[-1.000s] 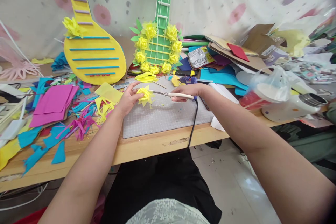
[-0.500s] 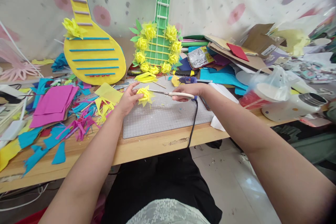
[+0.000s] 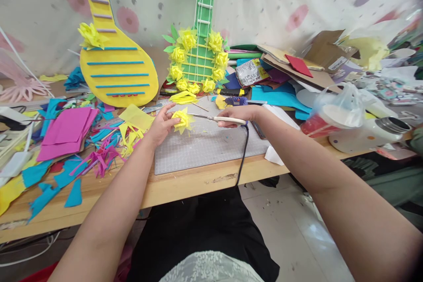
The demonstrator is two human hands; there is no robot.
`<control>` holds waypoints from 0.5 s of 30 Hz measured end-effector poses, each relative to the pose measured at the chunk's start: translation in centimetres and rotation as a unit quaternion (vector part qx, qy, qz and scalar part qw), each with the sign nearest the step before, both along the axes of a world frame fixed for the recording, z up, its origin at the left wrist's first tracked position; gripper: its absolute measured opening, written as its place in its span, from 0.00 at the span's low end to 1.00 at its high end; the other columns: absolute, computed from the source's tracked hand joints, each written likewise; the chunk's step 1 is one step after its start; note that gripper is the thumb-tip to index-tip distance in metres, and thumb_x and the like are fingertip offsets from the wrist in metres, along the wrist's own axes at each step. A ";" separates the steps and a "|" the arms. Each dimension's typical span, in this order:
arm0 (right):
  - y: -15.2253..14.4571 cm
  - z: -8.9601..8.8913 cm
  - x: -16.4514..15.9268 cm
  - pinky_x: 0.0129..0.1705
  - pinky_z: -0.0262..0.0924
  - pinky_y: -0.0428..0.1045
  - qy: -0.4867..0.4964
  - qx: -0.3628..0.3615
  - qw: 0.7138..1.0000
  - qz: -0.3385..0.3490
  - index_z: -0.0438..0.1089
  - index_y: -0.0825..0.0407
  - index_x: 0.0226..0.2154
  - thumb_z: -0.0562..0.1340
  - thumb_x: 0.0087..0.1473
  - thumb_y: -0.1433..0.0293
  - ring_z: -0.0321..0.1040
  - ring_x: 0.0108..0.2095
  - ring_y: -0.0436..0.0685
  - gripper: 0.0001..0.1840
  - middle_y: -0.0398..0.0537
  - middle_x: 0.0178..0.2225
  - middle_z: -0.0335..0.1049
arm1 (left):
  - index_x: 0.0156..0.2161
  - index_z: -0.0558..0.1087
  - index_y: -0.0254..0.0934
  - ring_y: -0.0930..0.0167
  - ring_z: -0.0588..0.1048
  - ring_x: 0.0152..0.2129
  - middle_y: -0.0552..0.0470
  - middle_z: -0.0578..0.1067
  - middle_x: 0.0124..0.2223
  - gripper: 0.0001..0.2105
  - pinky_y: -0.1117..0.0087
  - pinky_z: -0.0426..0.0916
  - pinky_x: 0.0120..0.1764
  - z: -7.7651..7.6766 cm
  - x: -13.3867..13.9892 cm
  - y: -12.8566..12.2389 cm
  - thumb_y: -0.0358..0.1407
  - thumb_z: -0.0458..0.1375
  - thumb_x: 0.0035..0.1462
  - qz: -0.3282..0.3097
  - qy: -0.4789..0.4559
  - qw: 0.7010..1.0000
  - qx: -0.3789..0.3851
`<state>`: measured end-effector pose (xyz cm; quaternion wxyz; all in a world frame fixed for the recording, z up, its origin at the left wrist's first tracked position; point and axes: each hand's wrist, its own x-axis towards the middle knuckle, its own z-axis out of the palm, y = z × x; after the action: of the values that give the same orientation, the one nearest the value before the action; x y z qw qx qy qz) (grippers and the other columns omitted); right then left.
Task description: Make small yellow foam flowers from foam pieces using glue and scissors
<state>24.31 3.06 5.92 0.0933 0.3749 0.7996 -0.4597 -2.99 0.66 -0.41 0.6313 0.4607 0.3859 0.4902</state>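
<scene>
Between the fingers of my left hand (image 3: pixel 161 125) is a yellow paper flower (image 3: pixel 182 120) with pointed petals, held above the grey cutting mat (image 3: pixel 211 152). My right hand (image 3: pixel 236 116) grips a pair of scissors (image 3: pixel 228 119) with pale handles. The blades point left and their tips reach the flower's right edge; whether they touch a petal I cannot make out. Behind my right hand lies a blue glue gun (image 3: pixel 236 101), its black cord hanging over the table edge. Folded yellow paper strips (image 3: pixel 183 97) lie just beyond the flower.
A yellow guitar-shaped cutout (image 3: pixel 120 68) and a green one (image 3: pixel 201 61) ringed with yellow flowers lean at the back. Magenta sheets (image 3: pixel 66 134) and coloured scraps cover the left. A white bottle (image 3: pixel 366 134), a bagged cup (image 3: pixel 333 116) and piled cardboard (image 3: pixel 330 50) stand right.
Hardly anything differs. The scissors and my right hand have shifted very slightly to the right; the flower stays in my left fingers.
</scene>
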 end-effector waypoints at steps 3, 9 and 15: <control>0.0 0.0 0.0 0.24 0.47 0.45 -0.001 0.000 1.000 -0.004 0.56 0.53 0.22 0.57 0.47 0.44 0.51 0.19 0.44 0.28 0.37 0.17 0.55 | 0.54 0.62 0.38 0.74 0.73 0.29 0.55 0.73 0.33 0.32 0.71 0.67 0.35 -0.1 -0.1 0.1 0.31 0.65 0.40 -0.007 0.008 1.000 0.011; 0.1 -0.3 0.0 0.24 0.47 0.44 0.012 -0.007 1.000 -0.002 0.56 0.53 0.22 0.57 0.47 0.44 0.51 0.19 0.43 0.28 0.37 0.16 0.55 | 0.54 0.62 0.38 0.73 0.73 0.29 0.54 0.72 0.33 0.32 0.70 0.67 0.36 -0.1 -0.1 0.0 0.32 0.65 0.40 -0.013 0.015 1.000 0.020; 0.0 -0.5 0.0 0.22 0.46 0.45 0.014 -0.016 0.999 -0.042 0.57 0.53 0.22 0.59 0.44 0.43 0.50 0.18 0.44 0.29 0.36 0.15 0.55 | 0.54 0.63 0.38 0.73 0.73 0.29 0.54 0.72 0.33 0.33 0.70 0.67 0.35 0.1 0.0 -0.1 0.31 0.65 0.39 -0.003 0.002 1.000 0.002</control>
<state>24.35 3.10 5.43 0.0693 0.4002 0.7768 -0.4813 -2.96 0.61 -0.30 0.6315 0.4640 0.3845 0.4880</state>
